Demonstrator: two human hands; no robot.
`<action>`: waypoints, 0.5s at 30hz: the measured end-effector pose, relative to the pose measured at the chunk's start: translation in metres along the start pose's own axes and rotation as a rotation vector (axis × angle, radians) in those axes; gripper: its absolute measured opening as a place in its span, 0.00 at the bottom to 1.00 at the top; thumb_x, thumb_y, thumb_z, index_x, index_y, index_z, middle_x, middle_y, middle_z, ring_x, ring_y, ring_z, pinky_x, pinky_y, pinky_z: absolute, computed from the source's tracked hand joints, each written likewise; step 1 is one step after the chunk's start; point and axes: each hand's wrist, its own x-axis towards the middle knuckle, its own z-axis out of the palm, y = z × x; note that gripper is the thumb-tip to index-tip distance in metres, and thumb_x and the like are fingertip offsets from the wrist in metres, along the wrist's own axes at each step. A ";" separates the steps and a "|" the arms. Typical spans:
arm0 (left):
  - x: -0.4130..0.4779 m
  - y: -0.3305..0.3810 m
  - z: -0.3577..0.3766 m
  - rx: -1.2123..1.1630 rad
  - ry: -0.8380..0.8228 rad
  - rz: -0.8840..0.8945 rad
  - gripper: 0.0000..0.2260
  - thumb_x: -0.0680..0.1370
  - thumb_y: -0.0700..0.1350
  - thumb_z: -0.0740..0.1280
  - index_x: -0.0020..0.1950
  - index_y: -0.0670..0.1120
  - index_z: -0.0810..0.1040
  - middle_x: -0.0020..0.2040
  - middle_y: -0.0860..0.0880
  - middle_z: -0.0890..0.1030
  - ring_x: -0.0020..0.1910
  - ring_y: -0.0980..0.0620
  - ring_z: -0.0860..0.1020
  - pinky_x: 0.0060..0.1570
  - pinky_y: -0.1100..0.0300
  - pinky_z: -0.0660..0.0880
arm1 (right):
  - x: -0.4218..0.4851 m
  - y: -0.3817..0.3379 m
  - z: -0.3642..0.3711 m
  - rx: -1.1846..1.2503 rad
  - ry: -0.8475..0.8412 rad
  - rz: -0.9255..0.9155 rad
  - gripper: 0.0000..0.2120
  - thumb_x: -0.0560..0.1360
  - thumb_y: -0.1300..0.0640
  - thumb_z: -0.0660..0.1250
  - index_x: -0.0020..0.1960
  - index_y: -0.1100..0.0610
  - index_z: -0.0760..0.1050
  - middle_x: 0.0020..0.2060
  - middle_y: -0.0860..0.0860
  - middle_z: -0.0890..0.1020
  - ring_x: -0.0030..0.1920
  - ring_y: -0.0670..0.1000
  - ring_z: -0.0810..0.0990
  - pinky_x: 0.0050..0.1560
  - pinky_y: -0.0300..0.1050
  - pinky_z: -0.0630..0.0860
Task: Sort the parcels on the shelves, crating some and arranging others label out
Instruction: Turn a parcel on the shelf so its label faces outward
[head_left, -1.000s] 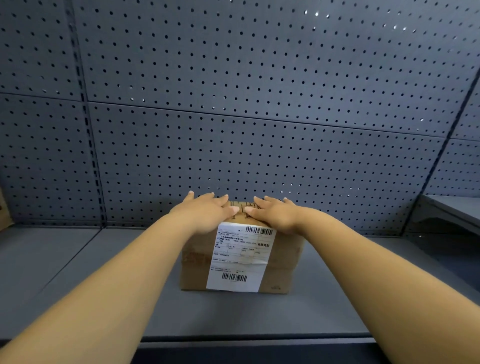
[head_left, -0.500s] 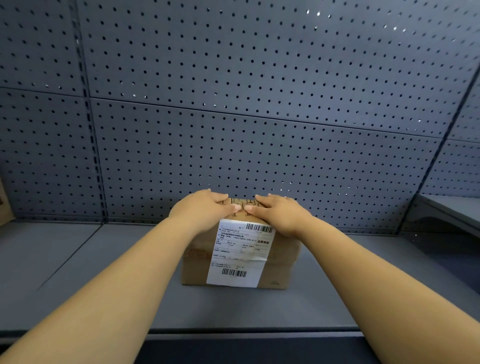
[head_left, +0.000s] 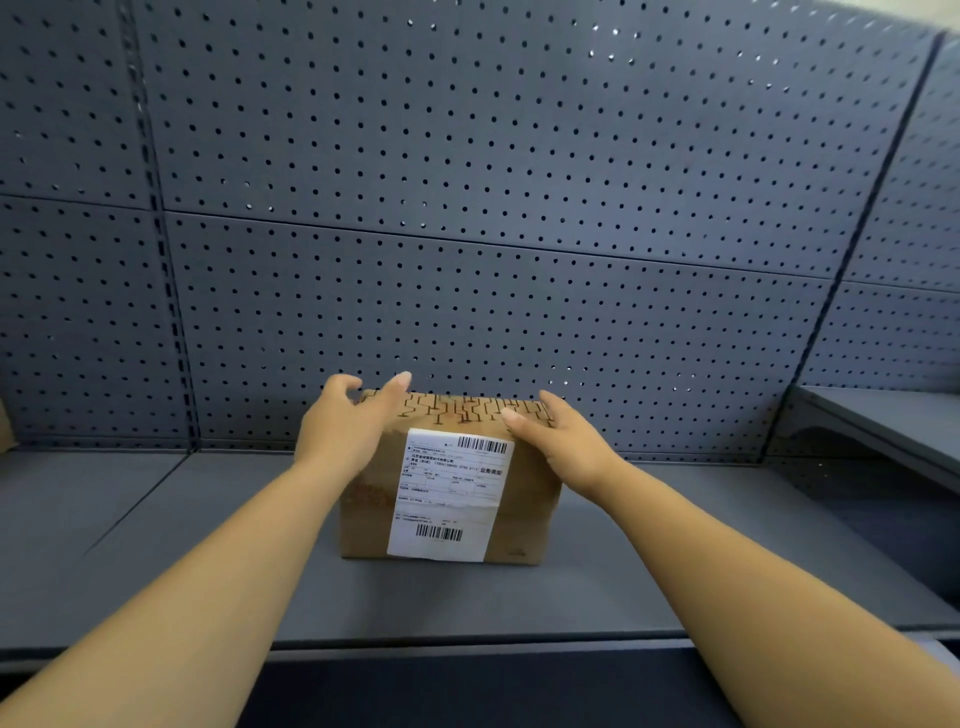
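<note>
Forearms come in from the bottom corners, both bare, reaching over the front lip of the grey shelf (head_left: 597, 597) toward one cardboard parcel (head_left: 524, 499) sitting roughly mid-shelf, a bit back from the near edge. The box is flat on the shelf board with its white shipping label (head_left: 449, 493) facing the camera, barcodes at top and bottom, the label folding slightly over the top front edge. Left hand (head_left: 345, 431) is at the parcel's upper left corner, fingers spread and loosely curled, thumb up over the top edge; it looks more hovering or lightly touching than clamped, honestly can't tell if there's real contact. Right hand (head_left: 563, 441) is at the upper right corner, open and flat-ish, palm angled in against the box's right side with the fingers lying along the top edge, so not a closed grip there either. Top of the box has a brown zigzag printed pattern running between the two hands. Behind it all is the dark grey pegboard back panel (head_left: 493, 156), just past the parcel's far edge. Far right there's another shelf (head_left: 883, 415) set at an angle, and a sliver of something tan (head_left: 4, 426) peeks in at the left frame edge.
</note>
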 end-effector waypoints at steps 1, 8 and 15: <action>-0.003 -0.004 0.000 -0.051 0.006 -0.027 0.33 0.73 0.67 0.62 0.71 0.49 0.65 0.69 0.48 0.70 0.61 0.47 0.71 0.51 0.54 0.66 | -0.002 0.005 0.000 0.053 0.003 0.005 0.43 0.75 0.39 0.65 0.80 0.54 0.48 0.78 0.51 0.56 0.76 0.54 0.59 0.72 0.51 0.60; -0.033 -0.030 0.010 -0.198 -0.006 -0.085 0.21 0.74 0.63 0.64 0.60 0.52 0.69 0.54 0.52 0.77 0.48 0.52 0.74 0.43 0.57 0.67 | -0.021 0.043 0.006 0.233 -0.146 0.043 0.31 0.71 0.49 0.75 0.69 0.46 0.64 0.63 0.45 0.77 0.60 0.45 0.77 0.52 0.40 0.75; -0.049 -0.055 0.017 -0.112 -0.106 -0.111 0.31 0.71 0.56 0.73 0.66 0.50 0.60 0.55 0.53 0.75 0.53 0.51 0.75 0.51 0.56 0.70 | -0.020 0.056 0.012 0.197 -0.136 0.063 0.32 0.73 0.54 0.73 0.70 0.50 0.59 0.58 0.45 0.74 0.58 0.47 0.74 0.56 0.41 0.73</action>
